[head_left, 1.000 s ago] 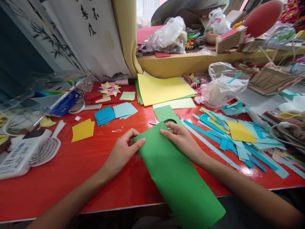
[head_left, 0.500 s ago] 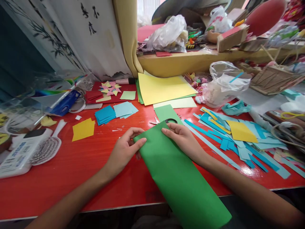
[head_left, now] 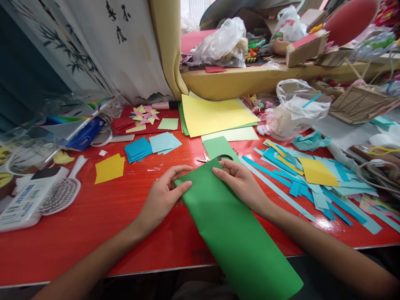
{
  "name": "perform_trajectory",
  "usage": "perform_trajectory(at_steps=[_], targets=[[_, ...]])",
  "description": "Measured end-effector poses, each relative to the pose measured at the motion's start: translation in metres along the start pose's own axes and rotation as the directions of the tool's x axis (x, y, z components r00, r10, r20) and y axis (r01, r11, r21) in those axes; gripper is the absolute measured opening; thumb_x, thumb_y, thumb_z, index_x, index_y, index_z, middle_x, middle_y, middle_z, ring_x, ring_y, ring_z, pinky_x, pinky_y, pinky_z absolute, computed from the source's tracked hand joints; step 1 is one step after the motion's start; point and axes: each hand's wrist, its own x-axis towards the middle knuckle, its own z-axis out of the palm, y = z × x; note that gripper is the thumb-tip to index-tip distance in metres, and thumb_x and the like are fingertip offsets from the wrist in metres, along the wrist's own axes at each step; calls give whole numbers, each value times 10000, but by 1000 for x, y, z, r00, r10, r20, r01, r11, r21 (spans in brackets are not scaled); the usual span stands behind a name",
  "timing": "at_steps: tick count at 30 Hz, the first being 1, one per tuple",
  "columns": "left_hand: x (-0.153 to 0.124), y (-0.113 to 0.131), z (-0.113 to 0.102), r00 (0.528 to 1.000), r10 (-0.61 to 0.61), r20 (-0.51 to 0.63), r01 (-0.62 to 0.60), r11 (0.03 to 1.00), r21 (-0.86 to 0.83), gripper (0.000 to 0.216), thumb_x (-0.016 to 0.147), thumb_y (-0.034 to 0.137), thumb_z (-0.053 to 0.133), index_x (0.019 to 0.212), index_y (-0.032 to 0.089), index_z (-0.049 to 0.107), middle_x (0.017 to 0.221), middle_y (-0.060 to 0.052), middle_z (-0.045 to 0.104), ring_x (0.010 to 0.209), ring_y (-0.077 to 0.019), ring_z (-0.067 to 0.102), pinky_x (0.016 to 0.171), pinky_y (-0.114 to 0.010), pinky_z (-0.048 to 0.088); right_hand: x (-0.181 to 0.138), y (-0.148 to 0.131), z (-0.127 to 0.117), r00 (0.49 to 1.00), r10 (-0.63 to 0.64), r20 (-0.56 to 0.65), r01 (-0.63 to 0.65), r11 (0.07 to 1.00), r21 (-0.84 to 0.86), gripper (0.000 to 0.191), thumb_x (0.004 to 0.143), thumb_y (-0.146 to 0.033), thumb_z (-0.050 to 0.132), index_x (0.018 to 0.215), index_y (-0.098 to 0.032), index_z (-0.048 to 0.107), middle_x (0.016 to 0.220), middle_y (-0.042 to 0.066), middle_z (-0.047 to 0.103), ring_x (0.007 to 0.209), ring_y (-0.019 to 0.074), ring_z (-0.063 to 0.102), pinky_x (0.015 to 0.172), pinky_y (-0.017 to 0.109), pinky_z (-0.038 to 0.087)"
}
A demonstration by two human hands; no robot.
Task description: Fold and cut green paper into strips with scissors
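Observation:
A long strip of green paper (head_left: pixel 228 225) slants from the middle of the table toward me, its lower end past the table's front edge. My left hand (head_left: pixel 167 189) pinches its far left corner between thumb and fingers. At the far right corner my right hand (head_left: pixel 239 179) grips it the same way, thumb on top. Just behind lie scissors (head_left: pixel 225 157), partly hidden by the paper and my right hand. A lighter green paper piece (head_left: pixel 219 147) lies flat beyond them.
Yellow sheets (head_left: pixel 215 114) lie at the back. Blue squares (head_left: pixel 138 150), pale blue squares (head_left: pixel 164 143) and yellow pieces (head_left: pixel 109 168) sit left; blue strips (head_left: pixel 300 179) are heaped right. A hairbrush (head_left: pixel 61 193) lies far left, a plastic bag (head_left: pixel 296 108) back right.

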Motion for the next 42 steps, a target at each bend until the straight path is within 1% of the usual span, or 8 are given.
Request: perform_trajectory(at_steps=[4,7,12,15,20,24,35,42], targets=[[-1,2,1,998,11,-61,-13,999,-33,344,766,328,635,1088,236,557,854,12,534,583,-53,497,452,-151,424,-1,0,0,998,-35,-45,33,999,-42,287,803,-461,583,738,-201,480,660,-18,504,566,113,474,482,236,365],[1,2,0,995,-31,-90,21,993,-113,386,740,322,661,1092,219,543,794,24,528,527,-49,484,426,-162,409,-1,0,-1,997,-53,-64,51,998,-22,288,818,-459,569,733,-204,466,648,-24,466,556,108,446,475,236,343],[5,-2,-2,993,-118,-26,106,953,-283,300,729,308,680,973,171,573,667,40,519,471,-39,459,367,-139,353,-1,0,-2,994,-70,-83,68,997,-25,288,828,-459,564,738,-201,471,648,-24,455,550,104,427,472,240,321],[6,-3,-2,990,-139,-20,125,940,-316,274,726,288,686,942,164,571,610,49,512,467,-46,473,363,-136,367,-1,0,-2,993,-78,-83,75,996,-46,287,836,-452,556,732,-199,467,648,-24,442,553,102,420,473,242,309],[4,-1,-2,993,-88,-77,62,957,-284,263,723,270,687,933,168,564,597,54,518,463,-55,494,357,-141,393,-1,-1,-2,992,-80,-97,74,995,-63,293,836,-443,557,715,-196,456,627,-29,414,527,94,388,452,240,275],[2,2,-1,992,-38,-118,12,976,-220,256,716,282,685,908,170,557,606,51,535,451,-75,514,338,-168,413,-1,-3,-1,994,-65,-85,63,998,-27,281,829,-430,567,714,-194,464,620,-31,416,525,93,395,453,233,292],[-1,3,-2,981,69,-179,-80,995,-58,193,758,264,627,922,190,555,565,49,532,499,-86,498,405,-177,418,2,-2,-6,999,-8,-53,9,1000,10,283,812,-467,575,771,-198,501,640,-23,494,518,102,439,446,233,302],[7,-2,-4,980,14,-199,-48,985,-165,185,722,249,668,851,172,560,524,48,538,478,-77,488,398,-165,372,7,2,-5,998,-28,-50,26,999,-44,317,784,-482,593,718,-197,472,636,-18,475,546,106,424,467,240,296]])
